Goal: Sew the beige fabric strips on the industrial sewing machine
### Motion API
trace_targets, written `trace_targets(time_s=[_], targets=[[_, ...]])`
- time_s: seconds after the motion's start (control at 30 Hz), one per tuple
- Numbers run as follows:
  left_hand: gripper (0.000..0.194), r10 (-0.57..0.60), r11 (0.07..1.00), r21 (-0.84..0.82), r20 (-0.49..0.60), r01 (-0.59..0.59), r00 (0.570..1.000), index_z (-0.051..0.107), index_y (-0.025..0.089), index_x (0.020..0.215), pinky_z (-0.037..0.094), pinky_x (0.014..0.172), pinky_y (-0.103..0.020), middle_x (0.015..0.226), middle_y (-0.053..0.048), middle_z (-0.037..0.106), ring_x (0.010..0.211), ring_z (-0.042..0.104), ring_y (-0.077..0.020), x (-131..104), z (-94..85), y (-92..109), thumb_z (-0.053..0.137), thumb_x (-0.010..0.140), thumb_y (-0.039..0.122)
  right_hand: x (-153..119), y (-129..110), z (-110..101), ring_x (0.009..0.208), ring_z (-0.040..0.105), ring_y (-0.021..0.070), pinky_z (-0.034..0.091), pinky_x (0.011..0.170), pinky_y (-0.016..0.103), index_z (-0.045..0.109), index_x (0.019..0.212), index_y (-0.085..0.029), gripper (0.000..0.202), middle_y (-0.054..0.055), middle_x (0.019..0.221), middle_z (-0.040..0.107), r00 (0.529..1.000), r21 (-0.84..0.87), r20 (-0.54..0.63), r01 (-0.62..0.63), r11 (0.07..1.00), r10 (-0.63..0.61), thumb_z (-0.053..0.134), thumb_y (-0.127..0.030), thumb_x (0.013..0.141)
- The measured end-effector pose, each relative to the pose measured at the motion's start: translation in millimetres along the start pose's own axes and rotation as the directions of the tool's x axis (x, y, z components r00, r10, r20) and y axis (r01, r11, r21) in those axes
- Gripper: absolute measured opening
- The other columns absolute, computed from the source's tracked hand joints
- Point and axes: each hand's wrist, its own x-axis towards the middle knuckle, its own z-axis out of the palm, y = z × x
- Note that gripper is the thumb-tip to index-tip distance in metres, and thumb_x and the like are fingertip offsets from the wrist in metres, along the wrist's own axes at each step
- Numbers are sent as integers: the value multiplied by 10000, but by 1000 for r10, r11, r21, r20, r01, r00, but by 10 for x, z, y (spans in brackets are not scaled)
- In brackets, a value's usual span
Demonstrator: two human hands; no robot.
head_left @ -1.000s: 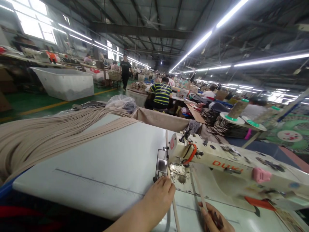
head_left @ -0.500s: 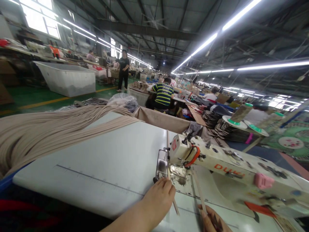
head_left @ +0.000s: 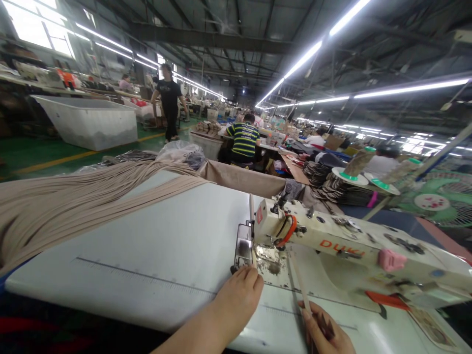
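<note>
My left hand [head_left: 240, 295] lies on the table just before the sewing machine [head_left: 313, 241], its fingers closed on a narrow beige fabric strip [head_left: 253, 258]. That strip runs up past the needle area, along the left side of the machine head. Lower right, my right hand [head_left: 326, 328] pinches another narrow beige strip [head_left: 300, 278], which slants up to the metal plate [head_left: 272, 263] right of the needle area. Something dark and pointed shows among the right fingers; I cannot make out its kind. A small metal-framed attachment [head_left: 243, 248] stands left of the needle area.
Long beige strips [head_left: 92, 196] drape over the left of the white table [head_left: 165, 246], which has a printed ruler. Thread cones [head_left: 357, 164] and a green fan [head_left: 435, 199] stand right. A seated person [head_left: 244, 140], a walking person [head_left: 169, 101] and a white bin [head_left: 92, 120] are beyond.
The left strip's loose end, which stuck out below my left hand, no longer shows. The view has shifted slightly, and the person in black has turned and walks.
</note>
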Motion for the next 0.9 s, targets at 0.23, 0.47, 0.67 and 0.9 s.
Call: trace_targets(time_s=[0.23, 0.47, 0.67, 0.9], targets=[[389, -48, 996, -73, -14, 46, 999, 638, 96, 1243, 406, 1232, -433, 1317, -147, 673, 1303, 612, -252, -13, 28, -54, 484, 903, -14, -48, -55, 25, 935, 772, 280, 605, 881, 270, 818, 979, -210, 581, 55, 961, 831, 1000, -31, -31, -5, 1000, 4, 719, -725, 730], [459, -190, 956, -229, -15, 181, 982, 610, 190, 1294, 247, 1288, -590, 1440, -83, 630, 1514, 390, -259, 39, 29, -176, 406, 938, -14, -99, -119, 70, 869, 751, 260, 599, 818, 258, 813, 935, -207, 595, 52, 884, 818, 998, -30, -50, 35, 999, -37, 710, -751, 718], [324, -252, 933, -266, 0, 243, 968, 604, 236, 1244, 241, 1280, -605, 1491, -48, 595, 1536, 353, -247, 95, 51, -218, 424, 1012, 99, -169, -149, 155, 606, 614, 179, 537, 616, 243, 793, 948, -203, 581, -10, 623, 662, 992, -9, -117, 46, 999, -47, 677, -742, 763], [311, -275, 916, -294, 36, 273, 961, 603, 246, 1193, 252, 1267, -626, 1508, -26, 580, 1533, 354, -275, 105, -25, -194, 463, 970, 81, -291, -198, 191, 768, 716, 209, 570, 803, 225, 789, 1000, -220, 592, 15, 765, 758, 991, -27, -112, 72, 997, -74, 646, -756, 791]])
